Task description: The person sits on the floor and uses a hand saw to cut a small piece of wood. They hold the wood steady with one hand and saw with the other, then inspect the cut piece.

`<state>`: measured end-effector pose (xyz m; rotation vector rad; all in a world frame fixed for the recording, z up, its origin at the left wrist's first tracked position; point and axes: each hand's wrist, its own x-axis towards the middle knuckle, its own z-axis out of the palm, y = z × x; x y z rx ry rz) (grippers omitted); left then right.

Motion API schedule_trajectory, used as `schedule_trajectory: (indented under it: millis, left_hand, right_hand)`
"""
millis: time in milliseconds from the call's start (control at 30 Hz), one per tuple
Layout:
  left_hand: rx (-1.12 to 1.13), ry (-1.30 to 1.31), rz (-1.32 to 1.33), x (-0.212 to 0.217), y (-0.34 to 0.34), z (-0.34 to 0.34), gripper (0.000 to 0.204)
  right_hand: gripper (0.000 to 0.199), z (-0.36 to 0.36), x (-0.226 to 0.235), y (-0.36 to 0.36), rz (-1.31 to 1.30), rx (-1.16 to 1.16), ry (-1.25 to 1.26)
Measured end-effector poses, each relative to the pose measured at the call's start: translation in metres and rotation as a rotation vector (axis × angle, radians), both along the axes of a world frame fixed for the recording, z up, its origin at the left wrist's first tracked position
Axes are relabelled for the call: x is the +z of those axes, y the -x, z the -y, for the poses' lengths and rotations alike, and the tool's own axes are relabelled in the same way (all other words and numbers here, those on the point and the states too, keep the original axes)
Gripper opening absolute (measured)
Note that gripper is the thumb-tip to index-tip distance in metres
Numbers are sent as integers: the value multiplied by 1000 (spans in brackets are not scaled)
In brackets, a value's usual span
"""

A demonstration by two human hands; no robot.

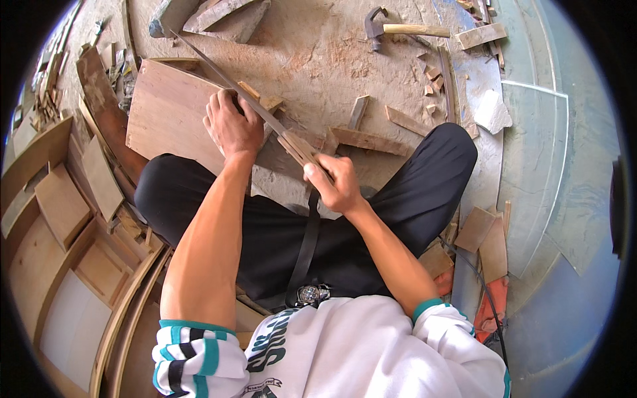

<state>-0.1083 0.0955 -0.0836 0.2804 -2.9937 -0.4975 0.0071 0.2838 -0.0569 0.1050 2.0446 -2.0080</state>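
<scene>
My right hand is wrapped round the wooden handle of a handsaw. Its long, narrow blade slants away to the far left, tapering to a point. My left hand is closed, fingers curled down over a small piece of wood at the right edge of a wooden box. The saw blade passes just right of these fingers and crosses over the wood. My palm and knuckles hide much of the held piece and where the blade meets it.
A claw hammer lies on the dusty floor beyond my knees, near wood offcuts and a white chunk. Curved wooden frames are piled at left. Glass sheets lie at right. A strap hangs between my legs.
</scene>
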Motion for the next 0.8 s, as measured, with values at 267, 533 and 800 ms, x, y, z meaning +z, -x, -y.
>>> schedule_trajectory:
  millis: [267,533,800]
  left_hand:
    - [44,-110,15,-4,-1,-1,22]
    - [14,-76,24,-6,-2,3,25]
    - [-16,-29,14,-11,-2,6,28]
  right_hand:
    - [42,13,-2,9,8,-63,26]
    - [38,7,1,1,22,-70,22]
    - [39,15,-12,20,-28,-51,46]
